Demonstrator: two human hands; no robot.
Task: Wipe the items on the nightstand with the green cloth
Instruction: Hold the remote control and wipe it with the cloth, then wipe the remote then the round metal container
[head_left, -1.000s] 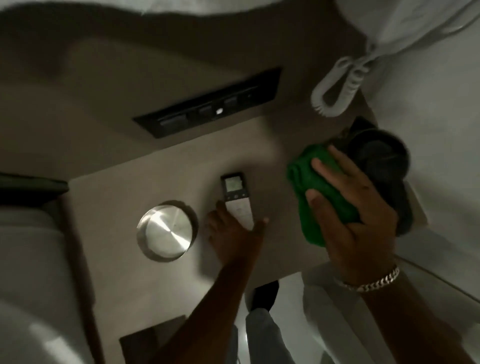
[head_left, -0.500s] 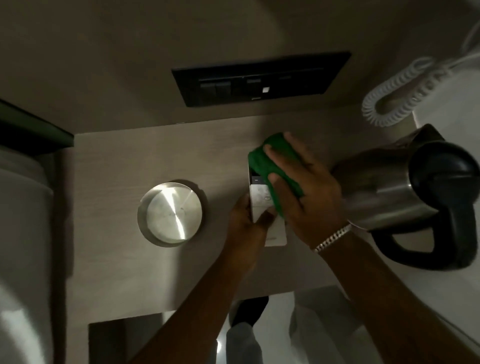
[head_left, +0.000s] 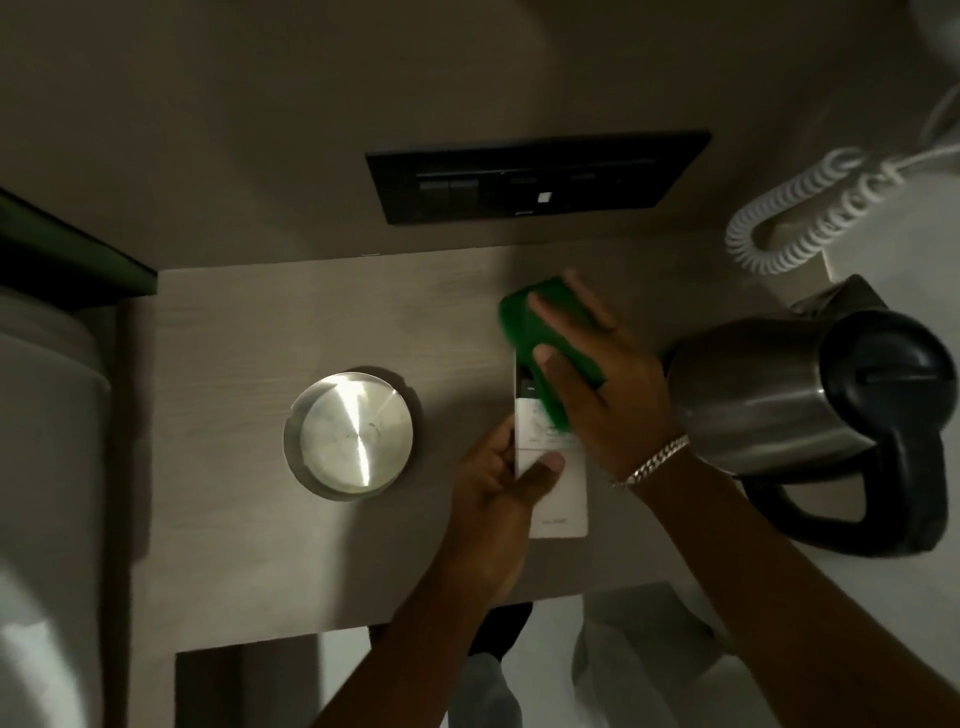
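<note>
A white remote control lies on the pale wooden nightstand, near its front middle. My left hand grips the remote's lower left side, thumb across its face. My right hand presses the green cloth flat on the remote's upper half and hides its screen. A round shiny metal lid rests left of the remote. A steel kettle with a black lid and handle stands at the right, close to my right wrist.
A black switch panel is set in the wall behind the nightstand. A white coiled phone cord hangs at the upper right. White bedding lies along the left. My legs and the floor show below the front edge.
My right hand brought the green cloth from beside the kettle onto the remote. My left hand closed around the remote's lower part. The camera view shifted, bringing the kettle fully into sight.
</note>
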